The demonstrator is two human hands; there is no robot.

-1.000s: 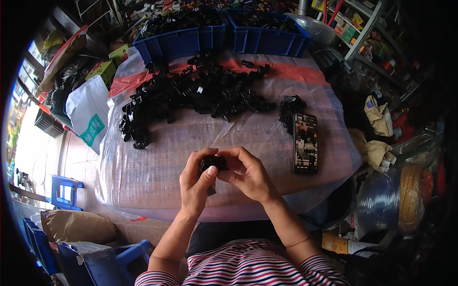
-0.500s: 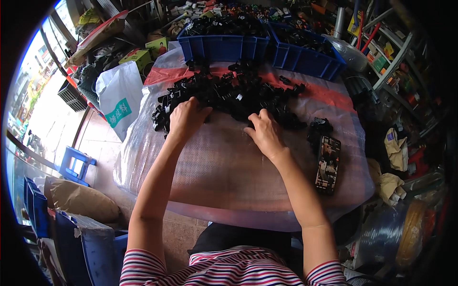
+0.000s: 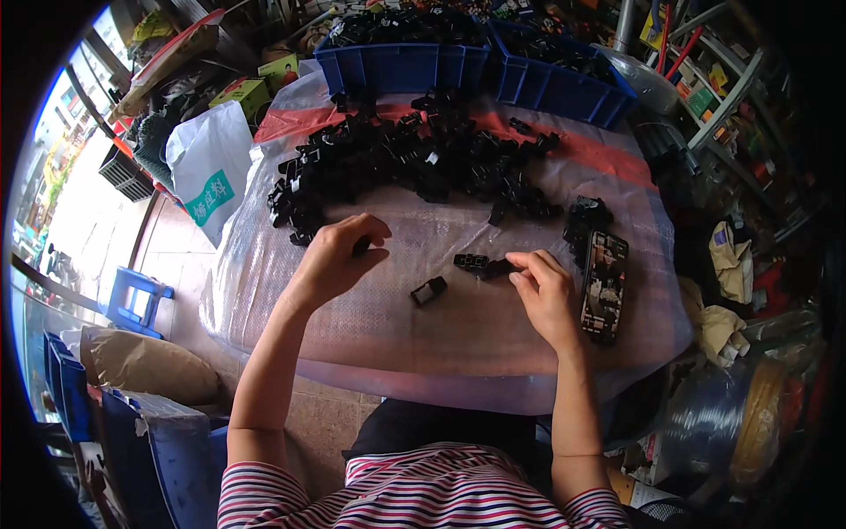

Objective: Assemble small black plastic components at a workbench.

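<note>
A heap of small black plastic parts spreads across the far half of the plastic-covered table. My left hand hovers just in front of its left end, fingers curled around a small black plastic part. Over the table's right half, my right hand pinches the end of another black plastic part. Touching or nearly touching that one is a blocky black piece. A separate black piece with a pale face lies between my hands.
Two blue crates full of black parts stand at the far edge. To my right, a phone lies beside a small black clump. A white bag hangs at the left, near a blue stool; shelving fills the right side.
Both hands have drawn back from the heap toward me, the right one also moving rightward. Several black parts now lie apart from the heap, between the hands.
</note>
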